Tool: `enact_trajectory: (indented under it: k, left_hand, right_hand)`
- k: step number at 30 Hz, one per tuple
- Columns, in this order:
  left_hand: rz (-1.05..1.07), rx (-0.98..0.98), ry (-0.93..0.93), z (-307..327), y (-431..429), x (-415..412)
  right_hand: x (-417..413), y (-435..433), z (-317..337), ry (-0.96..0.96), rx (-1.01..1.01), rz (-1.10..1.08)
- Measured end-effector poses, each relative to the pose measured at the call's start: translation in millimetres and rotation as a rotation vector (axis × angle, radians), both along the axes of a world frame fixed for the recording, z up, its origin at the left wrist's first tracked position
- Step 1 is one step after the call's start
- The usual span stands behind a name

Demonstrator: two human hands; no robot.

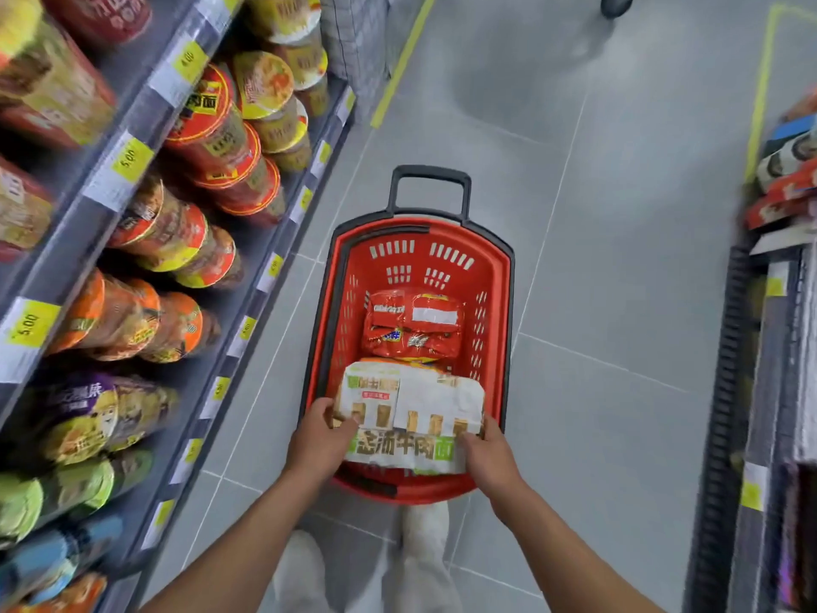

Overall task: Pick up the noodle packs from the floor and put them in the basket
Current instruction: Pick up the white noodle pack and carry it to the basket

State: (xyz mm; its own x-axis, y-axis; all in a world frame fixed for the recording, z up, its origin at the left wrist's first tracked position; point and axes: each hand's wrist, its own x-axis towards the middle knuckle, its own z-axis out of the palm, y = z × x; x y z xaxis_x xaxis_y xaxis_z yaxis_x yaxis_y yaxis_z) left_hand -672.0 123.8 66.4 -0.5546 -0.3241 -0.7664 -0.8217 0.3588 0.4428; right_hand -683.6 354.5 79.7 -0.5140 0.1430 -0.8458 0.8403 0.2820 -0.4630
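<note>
Both hands grip the white-green noodle pack over the near end of the red basket: left hand clamps its left edge, right hand its right corner, fingers curled on. Red noodle pack lies inside w/ free room beyond it. Shelf crowds the left; grey floor open to the right. Cups blurred, basket's near rim partly hidden.
</note>
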Motion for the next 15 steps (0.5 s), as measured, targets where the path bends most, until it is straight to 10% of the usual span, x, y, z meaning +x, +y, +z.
enact_trajectory:
  k: [15]
  left_hand:
    - [-0.033,-0.1,-0.179,-33,10,-17]
  right_hand:
    - [-16,-7,-49,-0.153,0.254,0.237]
